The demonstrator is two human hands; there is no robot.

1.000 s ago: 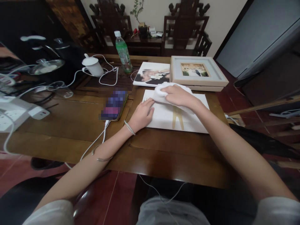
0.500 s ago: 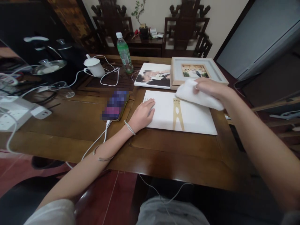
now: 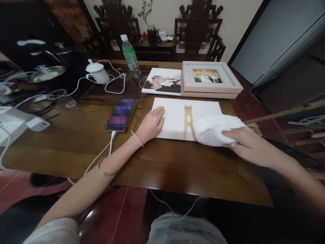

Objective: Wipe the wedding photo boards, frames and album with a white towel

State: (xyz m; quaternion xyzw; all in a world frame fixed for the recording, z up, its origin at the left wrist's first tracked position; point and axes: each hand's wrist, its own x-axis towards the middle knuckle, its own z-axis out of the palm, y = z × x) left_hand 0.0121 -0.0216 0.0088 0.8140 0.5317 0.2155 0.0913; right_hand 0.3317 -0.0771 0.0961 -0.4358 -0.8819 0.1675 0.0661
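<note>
A flat white panel (image 3: 171,117) lies on the wooden table, with a tan, fork-legged stand piece (image 3: 188,118) on its face; it looks like the back of a photo frame. My left hand (image 3: 151,123) rests on the panel's left edge, fingers stretched out and holding nothing. Bunched in my right hand (image 3: 243,144) is a white cloth (image 3: 215,128), which covers the panel's right part and its lower right corner. Behind the panel lie a photo panel (image 3: 164,81) and a pale framed picture (image 3: 210,79), side by side.
Left of the panel lies a phone (image 3: 121,115) with a charging cable plugged in. Further back stand a green-labelled bottle (image 3: 131,59) and a white lidded cup (image 3: 98,73). A power strip (image 3: 15,123), cables and a pot (image 3: 48,76) crowd the table's left side.
My right hand has drawn the cloth from the panel's upper right toward me, down to its lower right. My left hand keeps its place on the panel. The view has shifted slightly.
</note>
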